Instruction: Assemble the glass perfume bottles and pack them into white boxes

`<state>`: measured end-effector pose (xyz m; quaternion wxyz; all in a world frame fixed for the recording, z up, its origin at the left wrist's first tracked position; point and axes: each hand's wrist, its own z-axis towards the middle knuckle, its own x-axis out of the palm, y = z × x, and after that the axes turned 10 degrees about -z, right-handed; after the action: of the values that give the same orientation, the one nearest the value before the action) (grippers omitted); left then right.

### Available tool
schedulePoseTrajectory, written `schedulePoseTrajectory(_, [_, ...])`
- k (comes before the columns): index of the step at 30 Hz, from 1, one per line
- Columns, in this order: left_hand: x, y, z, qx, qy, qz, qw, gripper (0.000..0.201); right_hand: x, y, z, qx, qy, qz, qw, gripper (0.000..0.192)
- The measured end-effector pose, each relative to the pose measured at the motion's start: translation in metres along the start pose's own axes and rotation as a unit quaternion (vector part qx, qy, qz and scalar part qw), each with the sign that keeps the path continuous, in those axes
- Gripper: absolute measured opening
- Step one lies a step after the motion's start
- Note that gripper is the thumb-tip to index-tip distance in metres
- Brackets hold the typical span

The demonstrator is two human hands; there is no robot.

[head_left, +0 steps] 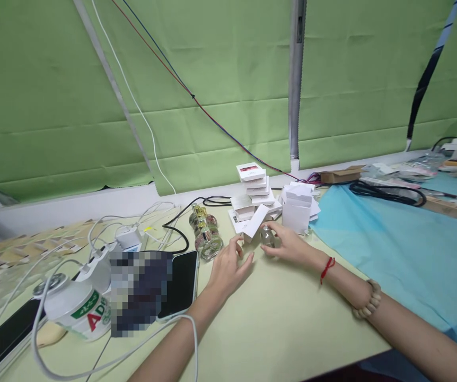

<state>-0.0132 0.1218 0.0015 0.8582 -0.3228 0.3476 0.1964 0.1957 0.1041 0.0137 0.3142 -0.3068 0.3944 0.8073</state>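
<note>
My right hand [286, 244] grips a small clear glass bottle [267, 236] between thumb and fingers, just above the pale yellow tabletop. My left hand [230, 263] is open beside it, thumb and fingers apart, with nothing seen in it. Just past its fingertips leans a white carton [255, 223]; whether they touch it I cannot tell. Behind both hands rises an uneven pile of small white boxes [251, 172]. An upright white box [297, 212] stands to the right of the pile. Left of the pile sits a row of glass bottles with gold caps [203, 229].
A phone [178, 284], a white tub [79, 307], a power strip [97, 265] and loose white cables crowd the left side. Blue sheeting [391, 249] covers the right, with a coiled black cable [387, 192] on it. A green cloth wall [228, 69] closes off the back.
</note>
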Motion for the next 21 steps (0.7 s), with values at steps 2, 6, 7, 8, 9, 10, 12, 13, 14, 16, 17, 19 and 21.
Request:
schedulePoseTrajectory(2, [0.0009, 0.0000, 0.0001, -0.003, -0.018, 0.003, 1.000, 0.034, 0.0006, 0.0039, -0.0010, -0.019, 0.010, 0.014, 1.000, 0.039])
schedulePoseTrajectory(6, [0.0019, 0.0013, 0.0006, -0.011, -0.023, 0.021, 0.999, 0.034, 0.0007, 0.0093, -0.0013, -0.050, 0.026, 0.028, 0.998, 0.044])
schedulePoseTrajectory(7, [0.0019, 0.0016, 0.0008, -0.013, -0.024, 0.025, 0.999, 0.033, 0.0007, 0.0102, -0.0013, -0.054, 0.031, 0.032, 0.998, 0.046])
schedulePoseTrajectory(8, [0.0019, 0.0017, 0.0008, -0.016, -0.025, 0.029, 0.999, 0.033, 0.0009, 0.0109, -0.0015, -0.056, 0.035, 0.036, 0.997, 0.048])
schedulePoseTrajectory(9, [0.0019, 0.0016, 0.0008, -0.018, -0.026, 0.032, 0.999, 0.034, 0.0012, 0.0114, -0.0017, -0.056, 0.039, 0.040, 0.997, 0.051])
schedulePoseTrajectory(10, [0.0019, 0.0013, 0.0007, -0.019, -0.026, 0.034, 0.999, 0.036, 0.0017, 0.0116, -0.0020, -0.055, 0.042, 0.042, 0.997, 0.053])
schedulePoseTrajectory(12, [0.0019, 0.0003, 0.0003, -0.018, -0.024, 0.035, 0.999, 0.040, 0.0026, 0.0116, -0.0026, -0.056, 0.043, 0.036, 0.997, 0.057])
schedulePoseTrajectory(13, [0.0020, -0.0002, 0.0001, -0.017, -0.025, 0.034, 0.999, 0.043, 0.0029, 0.0113, -0.0028, -0.057, 0.039, 0.029, 0.997, 0.058])
schedulePoseTrajectory(14, [0.0021, -0.0008, 0.0000, -0.015, -0.026, 0.032, 0.999, 0.044, 0.0028, 0.0109, -0.0028, -0.060, 0.032, 0.021, 0.997, 0.057])
schedulePoseTrajectory(16, [0.0026, -0.0014, -0.0002, -0.012, -0.031, 0.031, 0.999, 0.046, 0.0019, 0.0099, -0.0023, -0.062, 0.001, 0.007, 0.998, 0.050])
schedulePoseTrajectory(17, [0.0028, -0.0015, -0.0001, -0.011, -0.033, 0.030, 0.999, 0.046, 0.0012, 0.0093, -0.0019, -0.061, -0.021, 0.001, 0.998, 0.044])
schedulePoseTrajectory(19, [0.0029, -0.0015, 0.0001, -0.008, -0.036, 0.025, 0.999, 0.046, -0.0005, 0.0076, -0.0006, -0.052, -0.072, -0.012, 0.996, 0.031])
schedulePoseTrajectory(21, [0.0023, -0.0017, 0.0005, -0.006, -0.039, 0.017, 0.999, 0.045, -0.0016, 0.0055, 0.0009, -0.036, -0.117, -0.025, 0.992, 0.016])
